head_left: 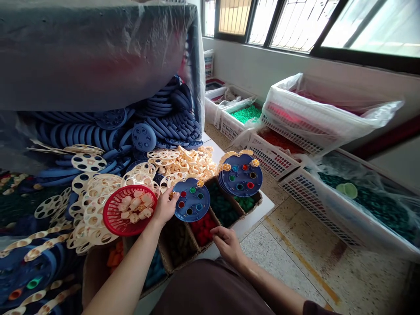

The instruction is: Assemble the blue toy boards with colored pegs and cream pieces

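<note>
Blue disc (192, 200) pinched by its rim in the left hand (166, 208) over a divided box (193, 237), with the right hand (228, 247) curled near red pieces (201, 229), contents indiscernible: apparently a steadying step, calling next for a level hold.

There I caught dark brown cloth (210, 288), a dark sleeve (320, 309) rimming the right arm (272, 284), left hand (166, 208) bare, right hand (229, 245) matching

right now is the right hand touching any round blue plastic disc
No, the right hand is beside small red plastic pieces, apart from the nearest blue disc.
</note>
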